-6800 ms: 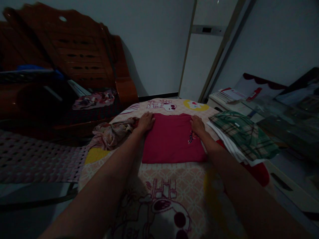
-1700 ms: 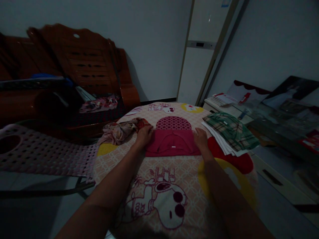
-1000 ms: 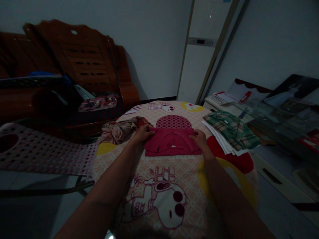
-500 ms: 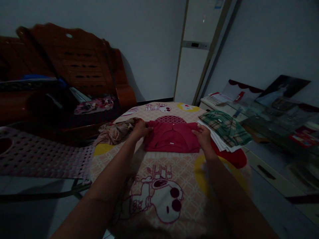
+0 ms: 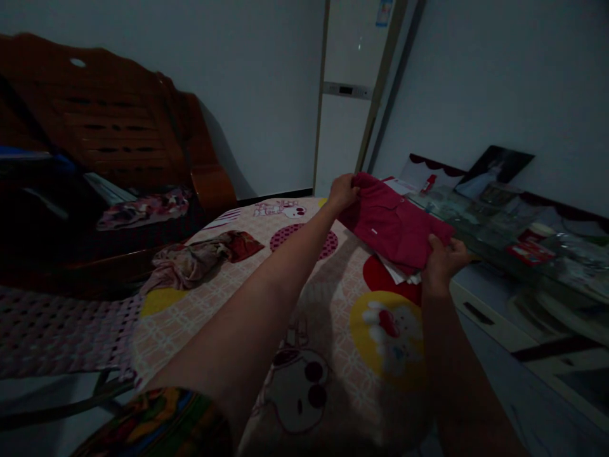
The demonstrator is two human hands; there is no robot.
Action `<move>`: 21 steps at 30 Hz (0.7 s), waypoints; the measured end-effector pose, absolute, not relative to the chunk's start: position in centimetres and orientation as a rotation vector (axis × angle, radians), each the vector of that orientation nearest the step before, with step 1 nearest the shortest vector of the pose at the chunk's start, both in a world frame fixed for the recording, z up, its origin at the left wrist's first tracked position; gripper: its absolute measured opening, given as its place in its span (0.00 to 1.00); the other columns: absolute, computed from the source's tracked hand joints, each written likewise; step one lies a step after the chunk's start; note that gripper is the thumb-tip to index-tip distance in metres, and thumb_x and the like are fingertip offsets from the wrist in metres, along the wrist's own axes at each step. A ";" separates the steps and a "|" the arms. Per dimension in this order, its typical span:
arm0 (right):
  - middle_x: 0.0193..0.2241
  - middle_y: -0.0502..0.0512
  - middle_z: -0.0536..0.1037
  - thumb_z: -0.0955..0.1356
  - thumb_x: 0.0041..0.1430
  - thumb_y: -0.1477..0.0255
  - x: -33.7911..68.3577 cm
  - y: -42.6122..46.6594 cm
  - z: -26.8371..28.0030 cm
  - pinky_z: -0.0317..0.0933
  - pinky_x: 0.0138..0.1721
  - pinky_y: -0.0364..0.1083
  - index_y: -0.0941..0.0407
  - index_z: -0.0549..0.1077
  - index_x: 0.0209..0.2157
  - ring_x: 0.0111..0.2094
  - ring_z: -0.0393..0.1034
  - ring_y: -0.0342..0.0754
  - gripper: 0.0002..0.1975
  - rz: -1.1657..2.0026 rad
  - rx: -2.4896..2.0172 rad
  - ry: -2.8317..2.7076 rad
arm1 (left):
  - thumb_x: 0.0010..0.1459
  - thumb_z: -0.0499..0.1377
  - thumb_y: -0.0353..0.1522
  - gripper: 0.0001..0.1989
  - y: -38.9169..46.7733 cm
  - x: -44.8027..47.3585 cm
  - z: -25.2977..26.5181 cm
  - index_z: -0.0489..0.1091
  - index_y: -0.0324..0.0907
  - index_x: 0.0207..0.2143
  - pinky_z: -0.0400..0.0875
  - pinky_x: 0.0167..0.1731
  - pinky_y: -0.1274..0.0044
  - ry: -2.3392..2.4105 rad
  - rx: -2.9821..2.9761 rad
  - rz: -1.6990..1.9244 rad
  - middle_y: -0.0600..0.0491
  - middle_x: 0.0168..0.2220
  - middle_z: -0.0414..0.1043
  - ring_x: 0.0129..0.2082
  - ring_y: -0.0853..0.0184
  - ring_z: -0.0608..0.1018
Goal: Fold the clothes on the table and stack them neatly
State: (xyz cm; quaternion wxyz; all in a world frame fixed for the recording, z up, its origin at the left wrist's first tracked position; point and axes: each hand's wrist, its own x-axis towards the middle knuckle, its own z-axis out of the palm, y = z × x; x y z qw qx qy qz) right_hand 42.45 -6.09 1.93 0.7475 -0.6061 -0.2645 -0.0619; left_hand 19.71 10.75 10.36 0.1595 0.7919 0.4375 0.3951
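A folded dark pink shirt [image 5: 394, 222] is stretched between my hands at the right side of the table. My left hand [image 5: 343, 192] pinches its far left corner, and my right hand [image 5: 445, 259] grips the near right end, thumb on top. Under the shirt, the edge of a white folded garment [image 5: 399, 274] shows; the green plaid garment is hidden behind the pink cloth. Whether the shirt touches the pile or hangs just above it, I cannot tell. A crumpled beige and red cloth [image 5: 200, 259] lies at the table's left edge.
A patterned cloth [image 5: 333, 304] covers the round table. To the left are a woven chair [image 5: 66, 330] and a carved wooden bench [image 5: 109, 120] with fabric on it. A glass-topped cabinet [image 5: 485, 235] holding small items runs along the right, and a tall white appliance [image 5: 345, 139] stands behind.
Both hands have carried the folded pink shirt from the table's middle to the right, over the pile with the green plaid garment. The view has turned rightward.
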 end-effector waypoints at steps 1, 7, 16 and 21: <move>0.30 0.48 0.69 0.72 0.45 0.69 43.2 -5.9 1.9 0.68 0.40 0.50 0.56 0.67 0.32 0.35 0.69 0.48 0.13 -0.169 -1.329 -0.557 | 0.60 0.58 0.28 0.20 11.4 21.4 10.9 0.68 0.32 0.54 0.62 0.61 0.60 1.199 2.299 1.088 0.36 0.56 0.72 0.60 0.51 0.70; 0.37 0.56 0.72 0.69 0.47 0.70 45.5 -6.2 -0.6 0.67 0.48 0.59 0.56 0.68 0.40 0.41 0.71 0.55 0.15 -0.270 -1.518 -0.510 | 0.62 0.56 0.31 0.36 11.9 27.9 7.4 0.48 0.29 0.69 0.45 0.69 0.62 0.709 2.437 0.937 0.32 0.72 0.44 0.73 0.53 0.47; 0.49 0.64 0.75 0.63 0.51 0.74 38.0 -6.7 0.5 0.60 0.58 0.59 0.58 0.74 0.46 0.54 0.68 0.57 0.19 -0.433 -1.417 -1.064 | 0.60 0.56 0.28 0.20 4.7 14.3 -3.6 0.71 0.36 0.55 0.60 0.65 0.61 0.979 2.513 0.764 0.37 0.65 0.62 0.67 0.54 0.63; 0.37 0.59 0.81 0.64 0.52 0.73 29.5 -3.2 -3.0 0.67 0.49 0.52 0.57 0.78 0.39 0.39 0.73 0.53 0.14 0.084 -1.493 -1.470 | 0.58 0.57 0.26 0.19 2.6 4.0 -4.2 0.73 0.39 0.52 0.65 0.61 0.63 1.539 2.379 0.811 0.43 0.57 0.73 0.59 0.57 0.73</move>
